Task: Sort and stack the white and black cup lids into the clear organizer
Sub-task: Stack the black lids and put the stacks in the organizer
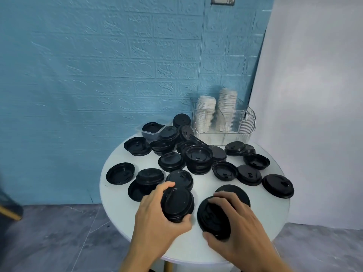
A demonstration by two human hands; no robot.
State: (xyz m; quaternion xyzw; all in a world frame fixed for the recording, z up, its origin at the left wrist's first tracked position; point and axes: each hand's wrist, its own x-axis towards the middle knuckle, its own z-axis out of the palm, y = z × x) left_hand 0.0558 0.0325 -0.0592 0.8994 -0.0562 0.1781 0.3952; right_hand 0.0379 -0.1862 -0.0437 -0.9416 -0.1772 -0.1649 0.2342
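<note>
Several black cup lids (198, 156) lie scattered and piled over a round white table (117, 197). My left hand (155, 218) grips a small stack of black lids (178, 203), tilted up near the table's front. My right hand (233, 222) grips a single black lid (211, 214) by its rim, fingers and thumb curled round it, just above another black lid (235, 191). At the back right stands the clear organizer (245, 122), with two tall stacks of white lids (205, 112) in its compartments.
A clear square tub (152, 130) with black lids in it sits at the table's back left. A blue brick-pattern wall rises behind, a white wall to the right. The table edge runs close to my wrists, with grey floor below.
</note>
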